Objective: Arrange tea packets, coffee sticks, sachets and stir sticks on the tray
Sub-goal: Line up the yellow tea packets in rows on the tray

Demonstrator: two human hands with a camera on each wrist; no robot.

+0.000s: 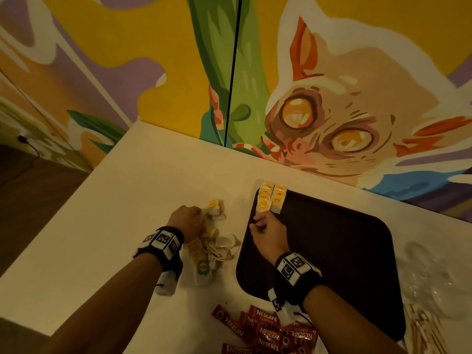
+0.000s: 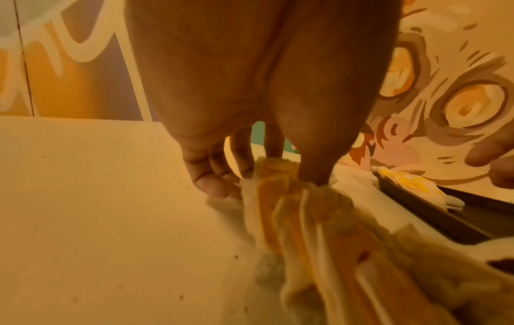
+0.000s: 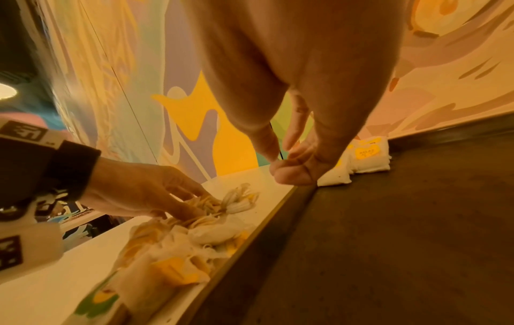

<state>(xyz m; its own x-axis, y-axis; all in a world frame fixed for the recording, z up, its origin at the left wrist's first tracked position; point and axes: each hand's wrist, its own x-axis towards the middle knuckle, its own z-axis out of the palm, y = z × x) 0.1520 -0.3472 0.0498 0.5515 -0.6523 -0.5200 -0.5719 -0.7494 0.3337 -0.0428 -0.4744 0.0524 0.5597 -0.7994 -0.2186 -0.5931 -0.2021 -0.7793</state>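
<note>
A dark brown tray (image 1: 332,251) lies on the white table, and a few yellow-and-white tea packets (image 1: 270,200) are lined up in its far left corner. Left of the tray is a loose pile of tea packets (image 1: 217,246). My left hand (image 1: 198,218) reaches into the far end of that pile; in the left wrist view its thumb and fingers (image 2: 278,173) pinch a yellow tea packet. My right hand (image 1: 260,222) is at the tray's left rim, just short of the nearest lined-up packet (image 3: 333,178). Its fingertips (image 3: 274,154) point down and hold nothing.
Red coffee sticks (image 1: 268,330) lie scattered at the table's near edge, below the tray. Pale stir sticks (image 1: 424,328) and clear glassware (image 1: 434,272) sit right of the tray, both blurred. A painted wall stands close behind the table. The table's edge drops off at the left.
</note>
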